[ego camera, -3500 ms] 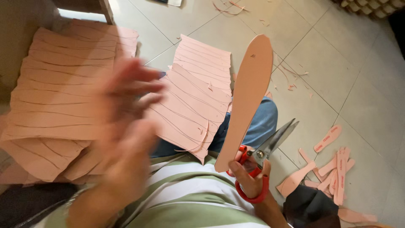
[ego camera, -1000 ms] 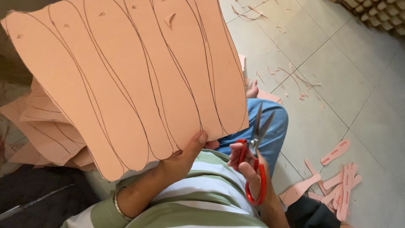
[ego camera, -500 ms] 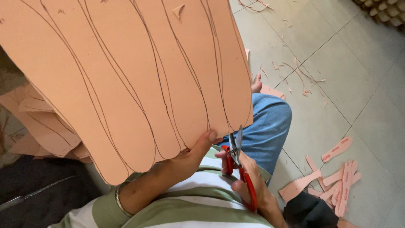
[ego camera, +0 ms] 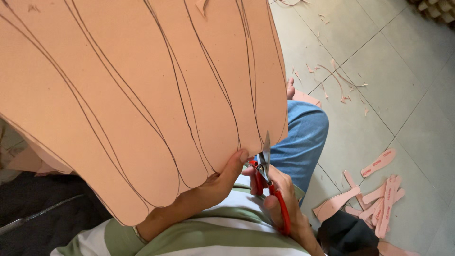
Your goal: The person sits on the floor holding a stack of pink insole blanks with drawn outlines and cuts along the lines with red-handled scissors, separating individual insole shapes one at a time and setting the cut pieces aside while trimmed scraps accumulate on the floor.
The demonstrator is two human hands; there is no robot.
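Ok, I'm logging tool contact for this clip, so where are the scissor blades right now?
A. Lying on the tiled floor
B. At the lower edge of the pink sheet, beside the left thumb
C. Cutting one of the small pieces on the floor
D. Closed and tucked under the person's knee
B: the right hand holds the red-handled scissors with blades at the lower edge of the pink sheet, beside the left hand.

Pink sheet (ego camera: 142, 95) hides left fingers, overruns frame

Left hand (ego camera: 220, 182) holds up a pink sheet (ego camera: 142, 95) with pencilled outlines; right hand (ego camera: 279, 199) works red-handled scissors (ego camera: 268, 182) at its lower edge.
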